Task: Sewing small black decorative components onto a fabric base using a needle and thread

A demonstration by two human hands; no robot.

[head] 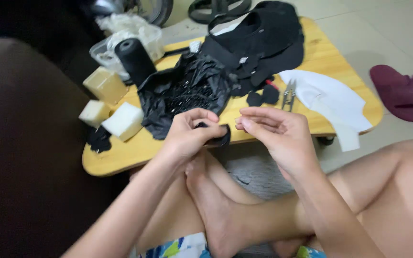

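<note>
My left hand grips a small black fabric piece in front of the near edge of a low wooden table. My right hand is just to its right, thumb and fingers pinched together near the piece; something very thin may be between them, too small to tell. On the table behind my hands lies a crumpled black plastic sheet holding several small dark bits.
A black thread spool, foam blocks, black fabric pieces, small snips and white cut pieces lie on the table. Maroon slippers sit on the floor at the right. My crossed legs are below.
</note>
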